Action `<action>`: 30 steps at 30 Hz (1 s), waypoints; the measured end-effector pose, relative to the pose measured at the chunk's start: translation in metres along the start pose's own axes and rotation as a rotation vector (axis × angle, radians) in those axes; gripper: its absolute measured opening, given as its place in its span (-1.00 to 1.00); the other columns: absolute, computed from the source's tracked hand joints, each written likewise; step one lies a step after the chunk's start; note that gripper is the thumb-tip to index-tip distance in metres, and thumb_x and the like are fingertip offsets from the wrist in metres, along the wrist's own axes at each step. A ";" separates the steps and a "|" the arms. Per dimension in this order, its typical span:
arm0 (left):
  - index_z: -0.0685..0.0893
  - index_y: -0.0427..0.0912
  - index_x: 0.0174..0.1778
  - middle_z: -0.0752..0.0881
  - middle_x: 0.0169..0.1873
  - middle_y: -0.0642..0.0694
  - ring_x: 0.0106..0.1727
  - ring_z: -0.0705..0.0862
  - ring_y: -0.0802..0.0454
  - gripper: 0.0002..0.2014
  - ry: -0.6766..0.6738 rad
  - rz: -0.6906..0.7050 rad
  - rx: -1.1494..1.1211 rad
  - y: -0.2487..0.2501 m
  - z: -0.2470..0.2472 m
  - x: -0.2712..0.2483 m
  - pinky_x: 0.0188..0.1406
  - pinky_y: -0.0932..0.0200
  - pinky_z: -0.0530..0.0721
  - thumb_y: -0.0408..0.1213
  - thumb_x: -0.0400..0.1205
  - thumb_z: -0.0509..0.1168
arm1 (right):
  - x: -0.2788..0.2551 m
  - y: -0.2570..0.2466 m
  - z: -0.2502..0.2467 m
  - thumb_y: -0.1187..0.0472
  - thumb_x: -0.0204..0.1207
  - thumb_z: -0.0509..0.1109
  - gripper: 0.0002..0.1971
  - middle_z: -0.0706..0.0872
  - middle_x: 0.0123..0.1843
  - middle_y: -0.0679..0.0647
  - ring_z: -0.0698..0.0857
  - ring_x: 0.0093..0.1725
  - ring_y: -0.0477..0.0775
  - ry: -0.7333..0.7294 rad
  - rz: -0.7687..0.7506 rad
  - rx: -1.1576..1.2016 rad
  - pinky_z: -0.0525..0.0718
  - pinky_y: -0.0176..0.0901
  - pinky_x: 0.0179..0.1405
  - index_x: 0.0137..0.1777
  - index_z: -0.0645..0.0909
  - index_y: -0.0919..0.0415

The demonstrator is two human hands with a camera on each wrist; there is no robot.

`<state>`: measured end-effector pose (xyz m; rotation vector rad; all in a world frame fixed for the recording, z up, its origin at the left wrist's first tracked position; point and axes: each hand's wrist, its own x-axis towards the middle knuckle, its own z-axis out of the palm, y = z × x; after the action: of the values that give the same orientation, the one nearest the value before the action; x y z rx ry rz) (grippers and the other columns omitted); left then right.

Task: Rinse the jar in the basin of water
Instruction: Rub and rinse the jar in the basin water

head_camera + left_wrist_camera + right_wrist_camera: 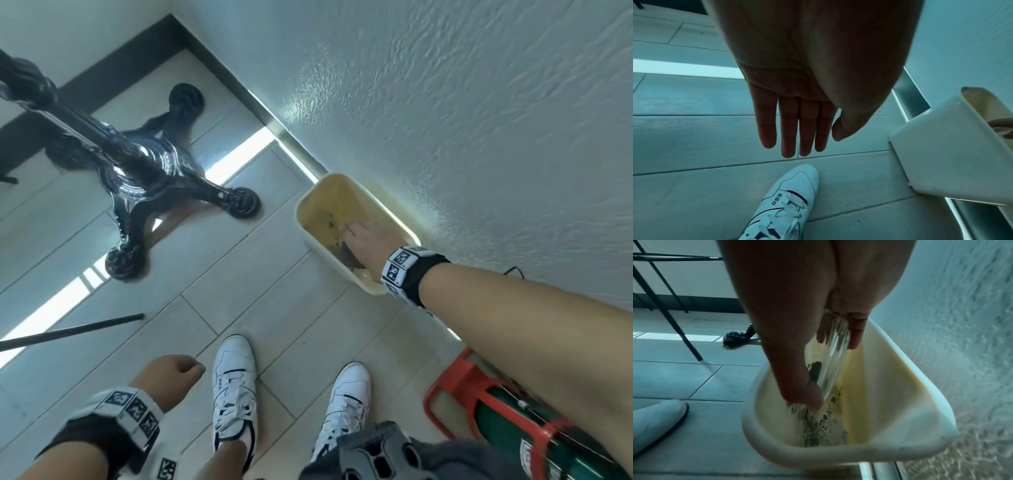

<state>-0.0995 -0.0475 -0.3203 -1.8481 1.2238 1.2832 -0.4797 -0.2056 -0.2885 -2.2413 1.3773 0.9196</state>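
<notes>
A cream plastic basin stands on the tiled floor against the textured wall, with yellowish water and dark specks inside. My right hand reaches down into it and grips a clear ribbed glass jar, thumb on one side, fingers on the other. The jar points down toward the water with dark bits clinging inside it. In the head view the hand hides the jar. My left hand hangs beside my left shoe, fingers straight and together, holding nothing.
A black ornate table base stands on the floor to the left. A thin black rod lies at the left edge. A green cylinder in a red frame stands near my right foot. My white shoes are near the basin.
</notes>
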 end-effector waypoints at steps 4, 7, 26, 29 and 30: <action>0.88 -0.05 0.22 0.92 0.14 -0.06 0.16 0.87 -0.06 -0.73 -0.011 -0.037 -0.012 -0.016 0.001 0.005 0.31 0.00 0.77 -0.09 0.77 0.30 | 0.001 0.008 0.000 0.41 0.45 0.40 -0.26 0.40 0.53 0.32 0.43 0.46 0.33 -0.027 0.001 -0.031 0.39 0.09 0.45 0.62 0.19 0.38; 0.88 -0.04 0.21 0.92 0.13 -0.08 0.16 0.88 -0.07 -0.73 -0.007 -0.047 -0.010 -0.016 0.000 0.008 0.30 0.00 0.78 -0.09 0.77 0.30 | 0.000 0.012 -0.001 0.31 0.37 0.52 -0.24 0.44 0.48 0.26 0.47 0.41 0.27 -0.030 -0.012 -0.017 0.48 0.05 0.40 0.56 0.28 0.33; 0.85 0.14 0.05 0.92 0.02 0.07 0.08 0.88 0.04 -0.80 -0.029 -0.013 -0.041 0.016 0.004 0.010 0.32 -0.04 0.79 -0.02 0.75 0.29 | 0.003 0.009 -0.013 0.27 0.38 0.53 -0.14 0.31 0.62 0.27 0.42 0.50 0.27 0.058 -0.111 -0.034 0.37 0.01 0.50 0.64 0.17 0.31; 0.85 0.14 0.05 0.92 0.03 0.03 0.11 0.87 -0.03 -0.82 -0.020 0.023 -0.098 0.034 -0.009 0.014 0.33 -0.13 0.82 -0.06 0.74 0.31 | 0.004 0.008 -0.012 0.26 0.38 0.54 -0.11 0.28 0.65 0.24 0.38 0.55 0.25 0.066 -0.137 -0.011 0.38 0.01 0.52 0.65 0.16 0.28; 0.85 0.11 0.10 0.92 0.07 -0.01 0.14 0.87 -0.06 -0.81 0.001 0.048 -0.111 0.046 -0.016 0.017 0.34 -0.15 0.82 -0.06 0.74 0.31 | 0.004 0.007 -0.011 0.28 0.40 0.53 -0.12 0.26 0.66 0.25 0.35 0.57 0.26 0.065 -0.136 0.008 0.39 0.04 0.52 0.66 0.15 0.28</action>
<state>-0.1323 -0.0863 -0.3279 -1.9075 1.2266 1.4021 -0.4807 -0.2179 -0.2827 -2.3451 1.2352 0.8006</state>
